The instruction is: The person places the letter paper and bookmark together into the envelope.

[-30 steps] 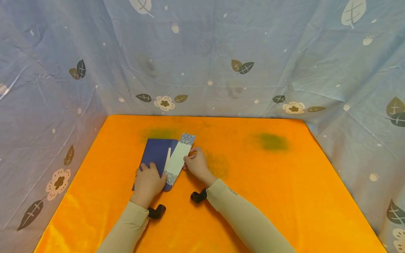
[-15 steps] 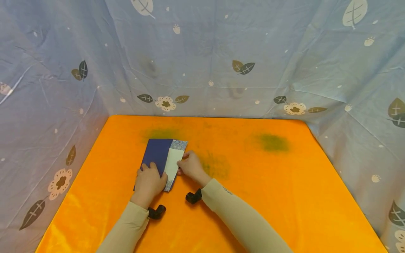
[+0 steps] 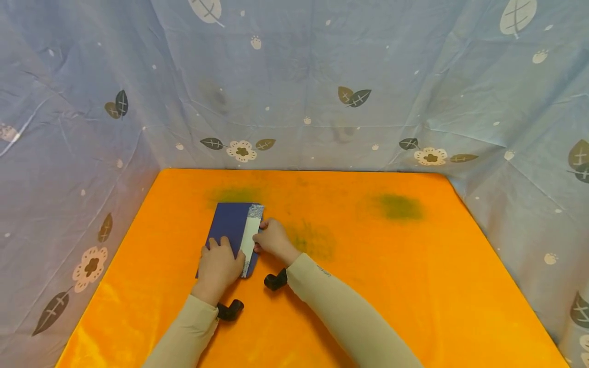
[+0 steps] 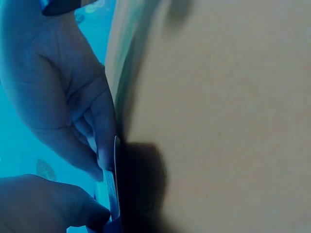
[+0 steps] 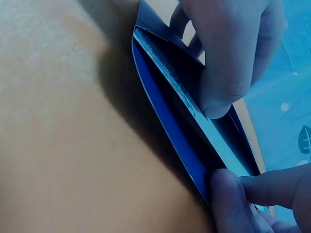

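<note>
A dark blue envelope (image 3: 228,219) lies on the orange cloth with its opening to the right. Partly inside it is a white card (image 3: 250,234) with blue lace-patterned ends. My left hand (image 3: 220,268) holds the envelope, fingers on top and thumb at the opening. At the card's exposed right edge, my right hand (image 3: 273,240) pinches it. The right wrist view shows the card (image 5: 209,128) between two blue layers, with the left thumb touching it. Close up in the left wrist view, the left hand (image 4: 73,97) meets the envelope's edge; the fingertip contacts are partly hidden.
An orange cloth (image 3: 368,281) covers the table. Pale blue patterned curtains (image 3: 313,66) surround its back and sides. Black wrist-worn devices, left (image 3: 230,310) and right (image 3: 276,280), stick out close above the cloth.
The card, first lying slanted across the opening, has straightened and slid left into the envelope, leaving a narrower strip showing. My right hand has moved left with it; the left hand stays nearly still.
</note>
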Motion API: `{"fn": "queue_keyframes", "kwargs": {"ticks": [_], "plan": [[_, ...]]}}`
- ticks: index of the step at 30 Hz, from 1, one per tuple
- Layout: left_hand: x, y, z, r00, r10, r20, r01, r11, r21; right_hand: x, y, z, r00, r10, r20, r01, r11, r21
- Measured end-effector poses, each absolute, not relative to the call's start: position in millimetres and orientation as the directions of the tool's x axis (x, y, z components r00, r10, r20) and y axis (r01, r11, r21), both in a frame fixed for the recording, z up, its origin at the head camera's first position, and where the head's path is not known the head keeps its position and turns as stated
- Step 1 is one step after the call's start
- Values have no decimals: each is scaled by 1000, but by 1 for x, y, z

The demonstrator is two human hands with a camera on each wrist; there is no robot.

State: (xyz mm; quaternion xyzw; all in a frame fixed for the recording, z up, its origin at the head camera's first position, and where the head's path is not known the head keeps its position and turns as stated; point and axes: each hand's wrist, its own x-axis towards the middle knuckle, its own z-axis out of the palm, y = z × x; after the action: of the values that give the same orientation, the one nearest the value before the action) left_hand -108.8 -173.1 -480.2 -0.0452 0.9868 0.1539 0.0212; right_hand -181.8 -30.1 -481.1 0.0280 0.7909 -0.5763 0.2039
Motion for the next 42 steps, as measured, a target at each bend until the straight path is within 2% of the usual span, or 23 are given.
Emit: {"fn": "queue_keyframes", "kwargs": {"ticks": [8, 17, 23, 30, 42], "plan": [[-110, -174, -478, -995, -68, -71, -86, 949, 303, -184, -37, -484, -917, -234, -323, 235, 337, -912], [-107, -177, -476, -994, -69, -87, -94, 942, 323, -170, -34, -479, -882, -333, -335, 231, 313, -921], [-107, -177, -475, -995, -69, -74, -89, 940, 328, -166, -36, -482, -875, -327, -356, 257, 311, -915], [-107, -176, -476, -994, -74, -82, -98, 934, 344, -166, -37, -486, -869, -310, -386, 330, 218, -919], [-108, -176, -475, -995, -64, -74, -84, 941, 328, -164, -44, -479, -873, -311, -375, 311, 237, -921]]}}
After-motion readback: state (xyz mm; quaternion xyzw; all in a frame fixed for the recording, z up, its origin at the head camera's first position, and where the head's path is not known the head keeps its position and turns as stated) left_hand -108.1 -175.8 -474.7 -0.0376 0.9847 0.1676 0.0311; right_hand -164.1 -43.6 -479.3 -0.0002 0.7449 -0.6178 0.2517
